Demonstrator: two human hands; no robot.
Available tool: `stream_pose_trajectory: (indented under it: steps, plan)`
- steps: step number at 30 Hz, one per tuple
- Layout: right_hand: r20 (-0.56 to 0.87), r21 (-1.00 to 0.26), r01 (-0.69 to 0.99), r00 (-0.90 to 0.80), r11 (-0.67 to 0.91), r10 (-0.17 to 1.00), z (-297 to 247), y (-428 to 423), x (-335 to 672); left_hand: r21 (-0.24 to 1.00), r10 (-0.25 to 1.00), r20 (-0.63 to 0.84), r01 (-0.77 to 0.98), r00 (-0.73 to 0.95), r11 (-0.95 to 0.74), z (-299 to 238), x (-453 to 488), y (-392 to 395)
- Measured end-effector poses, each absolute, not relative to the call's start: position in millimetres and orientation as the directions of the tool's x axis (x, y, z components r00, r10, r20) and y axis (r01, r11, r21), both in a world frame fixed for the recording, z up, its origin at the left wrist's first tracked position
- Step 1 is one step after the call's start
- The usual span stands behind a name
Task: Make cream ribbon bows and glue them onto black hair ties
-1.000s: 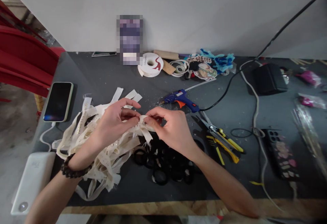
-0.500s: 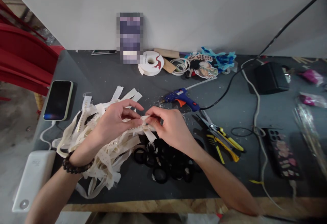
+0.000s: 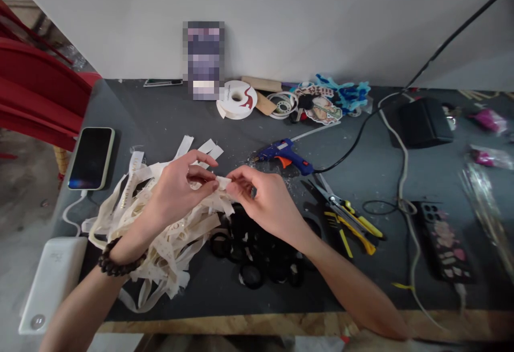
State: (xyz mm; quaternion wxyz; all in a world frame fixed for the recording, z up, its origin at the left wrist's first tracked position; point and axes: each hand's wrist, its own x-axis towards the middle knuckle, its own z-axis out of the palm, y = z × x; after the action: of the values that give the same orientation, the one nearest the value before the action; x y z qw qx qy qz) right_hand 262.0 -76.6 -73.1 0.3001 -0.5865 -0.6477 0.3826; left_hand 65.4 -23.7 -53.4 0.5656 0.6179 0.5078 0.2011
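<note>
Over the front half of the dark grey counter (image 3: 136, 108), the person's left hand (image 3: 180, 183) and right hand (image 3: 263, 194) meet around a short, folded piece of cream-white ribbon (image 3: 223, 183). Each grip is clamped on it: the left thumb and a fingertip pinch one end while the index finger arches clear, and the right thumb and forefinger press together at the other. The folded piece is raised above the right edge of a loose heap of cream ribbon strips with gold lettering (image 3: 172, 234), and a ribbon tail hangs below the fingers. A bracelet of dark round beads (image 3: 120, 258) circles the left wrist, over the heap. Beneath the right hand lies a pile of black fabric rings (image 3: 252, 274), partly hidden by the forearm. Just beyond the hands rests a blue glue gun with an orange trigger (image 3: 283, 151); to their right are scissors with yellow handles (image 3: 334, 201). Farther back, a white cardboard ribbon spool with a dark red mark (image 3: 228, 108) lies near the wall.
</note>
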Motion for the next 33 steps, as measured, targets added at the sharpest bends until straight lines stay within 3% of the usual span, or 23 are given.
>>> stream_pose_trajectory:
  steps: [10, 17, 25, 33]
  plan:
    - [-0.068, -0.806, 0.59, -0.16, 0.041, 0.985, -75.6, -74.6, 261.6, 0.909, 0.736, -0.416, 0.246, 0.535, 0.336, -54.9, 63.2, -24.7]
    - [-0.05, -0.796, 0.604, -0.136, 0.043, 0.989, -77.1, -75.9, 260.3, 0.889, 0.878, -0.255, 0.454, 0.405, 0.049, -52.5, 71.2, -30.3]
    - [-0.029, -0.798, 0.602, -0.069, 0.018, 0.997, -81.6, -76.7, 259.4, 0.78, 0.916, -0.019, 0.579, 0.4, -0.236, -57.9, 78.5, -41.8]
    - [-0.004, -0.796, 0.605, -0.007, 0.001, 1.0, -79.2, -75.5, 261.3, 0.844, 0.943, -0.061, 0.522, 0.327, -0.126, -57.2, 86.0, -46.8]
